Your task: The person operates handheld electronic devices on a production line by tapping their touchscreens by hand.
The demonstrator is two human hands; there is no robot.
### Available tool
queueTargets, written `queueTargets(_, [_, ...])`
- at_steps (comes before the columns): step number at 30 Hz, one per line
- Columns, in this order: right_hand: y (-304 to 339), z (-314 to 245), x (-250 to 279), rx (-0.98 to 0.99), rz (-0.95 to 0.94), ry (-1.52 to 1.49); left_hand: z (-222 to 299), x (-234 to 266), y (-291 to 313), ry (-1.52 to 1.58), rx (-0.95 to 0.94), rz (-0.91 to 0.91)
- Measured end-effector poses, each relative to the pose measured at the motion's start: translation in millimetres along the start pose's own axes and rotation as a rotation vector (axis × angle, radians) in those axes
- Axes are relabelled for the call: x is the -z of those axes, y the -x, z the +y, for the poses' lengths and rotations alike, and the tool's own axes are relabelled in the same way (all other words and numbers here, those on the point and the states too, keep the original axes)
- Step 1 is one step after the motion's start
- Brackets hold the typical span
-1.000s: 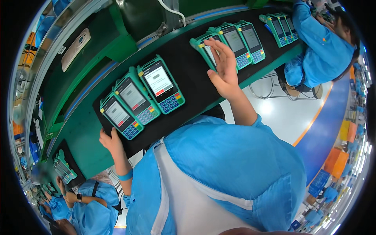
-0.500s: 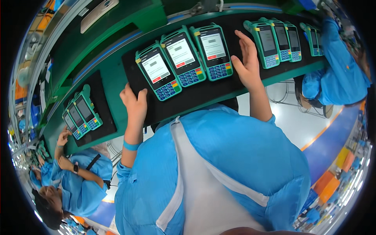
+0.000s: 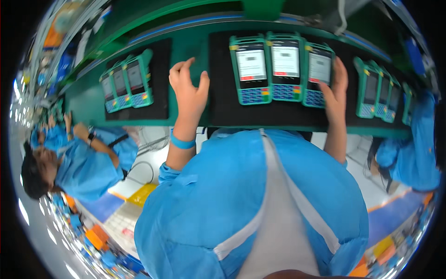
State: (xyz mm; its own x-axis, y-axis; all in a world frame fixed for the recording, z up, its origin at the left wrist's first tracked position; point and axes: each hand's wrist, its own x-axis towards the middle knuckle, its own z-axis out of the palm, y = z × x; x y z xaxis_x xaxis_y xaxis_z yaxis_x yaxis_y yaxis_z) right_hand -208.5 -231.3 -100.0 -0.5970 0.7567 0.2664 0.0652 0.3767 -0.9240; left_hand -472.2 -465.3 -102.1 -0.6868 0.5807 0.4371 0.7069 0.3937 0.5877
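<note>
Three green-cased payment terminals with lit white screens stand side by side on a black mat (image 3: 224,88) in front of me: a left terminal (image 3: 251,69), a middle terminal (image 3: 285,65) and a right terminal (image 3: 317,65). My right hand (image 3: 338,95) is at the right terminal, its thumb over the lower front and its fingers along the right edge. The fingertips behind that edge are partly hidden. My left hand (image 3: 189,90) is raised over the green bench, left of the mat, fingers apart and curved, holding nothing. A blue band circles that wrist.
More dark-screened terminals (image 3: 134,79) stand on another mat at the left; others (image 3: 371,90) are at the right. A co-worker in blue (image 3: 88,153) sits on the left, another blue sleeve (image 3: 422,135) at the right. A green rail (image 3: 186,18) and a pale cable (image 3: 342,18) lie behind.
The view has turned, so the bench looks level now. My right hand has moved onto the right terminal's edge. My left hand has come away from the mat's left edge, fingers spreading.
</note>
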Motion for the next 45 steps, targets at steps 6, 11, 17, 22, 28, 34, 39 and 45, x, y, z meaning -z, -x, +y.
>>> queueTargets(6, [1.0, 5.7, -2.3, -0.047, 0.072, -0.240, -57.2, 59.3, 16.4, -0.587, 0.026, 0.184])
queueTargets(11, [0.4, 12.8, 0.0, -0.094, 0.090, -0.297, -70.1, 87.0, 30.5, -0.652, 0.039, 0.124])
queueTargets(17, [0.8, 11.1, -1.4, -0.083, 0.108, -0.318, -57.9, 85.6, 27.7, -0.768, -0.024, -0.114])
queueTargets(22, [0.9, 9.7, 1.2, -0.080, 0.115, -0.287, -54.3, 72.9, 8.2, -0.977, -0.198, -0.147])
queueTargets(28, [-0.2, 11.7, 0.5, -0.081, 0.124, -0.316, -69.1, 51.9, -19.1, -1.112, -0.185, -0.253])
queueTargets(34, [-2.0, 10.3, 1.1, -0.068, 0.121, -0.316, -49.5, 38.5, -15.8, -1.095, -0.262, -0.295])
queueTargets(39, [-2.5, 9.8, -0.1, -0.103, 0.133, -0.295, 0.2, 17.0, 13.3, -0.925, -0.311, -0.267])
queueTargets(45, [-2.0, 7.8, -1.4, -0.105, 0.138, -0.284, 19.7, 6.5, 31.8, -0.924, -0.258, -0.246])
